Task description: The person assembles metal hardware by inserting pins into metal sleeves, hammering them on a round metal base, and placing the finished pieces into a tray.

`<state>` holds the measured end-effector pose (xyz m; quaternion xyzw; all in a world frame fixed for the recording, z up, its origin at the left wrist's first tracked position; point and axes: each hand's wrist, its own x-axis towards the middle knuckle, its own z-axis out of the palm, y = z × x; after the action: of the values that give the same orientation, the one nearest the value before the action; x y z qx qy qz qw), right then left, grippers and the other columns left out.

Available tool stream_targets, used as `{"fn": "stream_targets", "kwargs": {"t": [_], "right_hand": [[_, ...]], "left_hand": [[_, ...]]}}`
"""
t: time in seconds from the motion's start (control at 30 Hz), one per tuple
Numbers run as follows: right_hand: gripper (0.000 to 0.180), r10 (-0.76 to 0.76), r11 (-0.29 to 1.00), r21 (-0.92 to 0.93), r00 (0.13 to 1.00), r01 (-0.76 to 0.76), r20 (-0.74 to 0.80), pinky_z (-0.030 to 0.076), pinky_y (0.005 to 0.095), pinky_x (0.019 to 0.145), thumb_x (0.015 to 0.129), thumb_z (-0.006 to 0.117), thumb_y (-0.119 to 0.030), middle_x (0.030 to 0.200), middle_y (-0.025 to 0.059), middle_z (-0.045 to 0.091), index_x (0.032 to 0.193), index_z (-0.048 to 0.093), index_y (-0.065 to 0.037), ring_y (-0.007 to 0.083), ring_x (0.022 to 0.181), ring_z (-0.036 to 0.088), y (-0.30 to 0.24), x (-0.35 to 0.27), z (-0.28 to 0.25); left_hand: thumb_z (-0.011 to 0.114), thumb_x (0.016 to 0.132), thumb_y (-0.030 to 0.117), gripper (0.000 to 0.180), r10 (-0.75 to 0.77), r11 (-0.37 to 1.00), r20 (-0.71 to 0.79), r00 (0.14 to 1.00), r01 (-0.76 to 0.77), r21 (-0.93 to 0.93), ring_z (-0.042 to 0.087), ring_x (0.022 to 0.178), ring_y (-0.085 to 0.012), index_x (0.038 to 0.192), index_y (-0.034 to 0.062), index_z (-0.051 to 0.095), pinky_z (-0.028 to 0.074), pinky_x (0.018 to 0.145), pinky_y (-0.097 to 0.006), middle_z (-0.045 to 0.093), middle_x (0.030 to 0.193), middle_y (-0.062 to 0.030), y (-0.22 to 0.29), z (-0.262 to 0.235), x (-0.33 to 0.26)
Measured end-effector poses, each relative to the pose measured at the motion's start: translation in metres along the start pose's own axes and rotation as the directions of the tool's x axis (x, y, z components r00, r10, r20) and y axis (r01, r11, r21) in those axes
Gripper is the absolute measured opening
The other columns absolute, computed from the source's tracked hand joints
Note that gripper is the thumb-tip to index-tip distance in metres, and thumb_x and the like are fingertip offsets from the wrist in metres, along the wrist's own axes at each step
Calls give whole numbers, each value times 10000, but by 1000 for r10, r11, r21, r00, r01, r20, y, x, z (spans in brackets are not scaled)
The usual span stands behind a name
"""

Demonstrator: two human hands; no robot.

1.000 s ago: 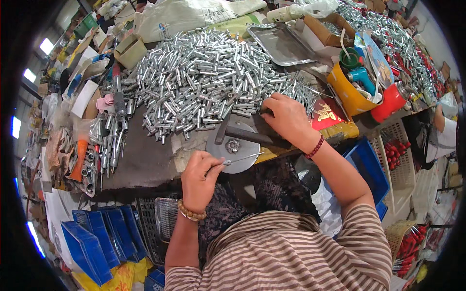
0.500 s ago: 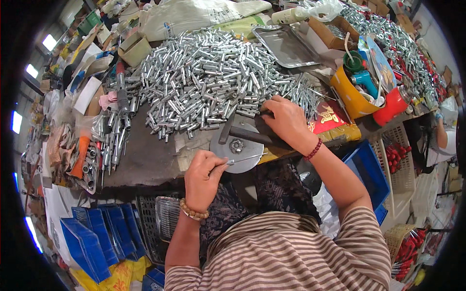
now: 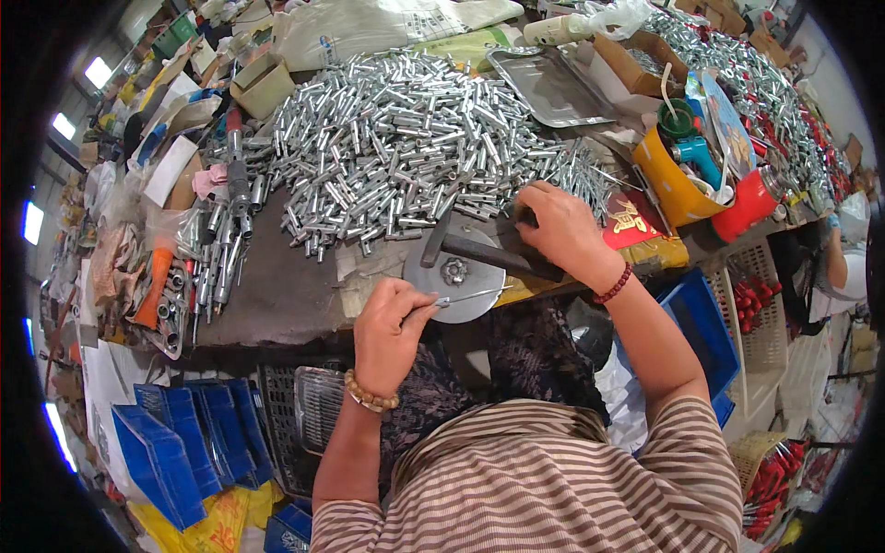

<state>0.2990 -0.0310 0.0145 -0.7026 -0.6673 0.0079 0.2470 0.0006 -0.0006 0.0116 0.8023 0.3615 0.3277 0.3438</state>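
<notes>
At the near edge of a dark workbench (image 3: 277, 295), a person's left hand (image 3: 389, 334) pinches one end of a thin metal rod (image 3: 475, 294) between thumb and fingertips. The rod points rightward over a round grey disc (image 3: 487, 278), which juts past that edge and bears a small flower-shaped metal piece (image 3: 454, 270). The right hand (image 3: 564, 235) is to the right of the disc, fingers curled downward; whether they grasp anything, I cannot tell. Just beside it, a hammer (image 3: 493, 254) lies slanting, its head by the disc's far side and its handle reaching toward the right wrist.

Beyond the hands, a broad heap of short silvery tubes (image 3: 396, 147) spreads toward the far edge, where a metal tray (image 3: 553, 88) sits tilted. Toward the right end stands a yellow container (image 3: 678, 184); near the left end lies an orange-handled tool (image 3: 157, 286).
</notes>
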Motion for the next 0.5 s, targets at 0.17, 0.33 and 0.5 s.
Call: {"fn": "stream_targets", "kwargs": {"t": [0.17, 0.33, 0.5], "right_hand": [[190, 96, 985, 144, 995, -97, 13, 561, 453, 830, 813, 756, -85, 991, 155, 671, 960, 655, -19, 371, 967, 686, -21, 0, -15], [365, 8, 728, 677, 989, -105, 145, 558, 353, 797, 812, 749, 18, 940, 118, 687, 1163, 668, -40, 258, 894, 713, -78, -23, -12], [550, -152, 811, 577, 987, 92, 56, 561, 384, 810, 797, 739, 52, 942, 95, 711, 1321, 655, -94, 275, 901, 714, -97, -30, 12]], "left_hand": [[798, 857, 35, 123, 31, 999, -10, 999, -30, 29, 639, 797, -253, 977, 40, 774, 510, 702, -358, 628, 929, -80, -3, -1, 0], [782, 865, 6, 153, 35, 998, 17, 999, -36, 47, 635, 858, -212, 1016, 30, 774, 507, 748, -321, 624, 948, -73, -4, -1, 0], [790, 845, 34, 127, 113, 991, -27, 993, -110, 73, 651, 822, -298, 962, 63, 752, 519, 704, -399, 628, 917, -90, -5, -1, 1]]}}
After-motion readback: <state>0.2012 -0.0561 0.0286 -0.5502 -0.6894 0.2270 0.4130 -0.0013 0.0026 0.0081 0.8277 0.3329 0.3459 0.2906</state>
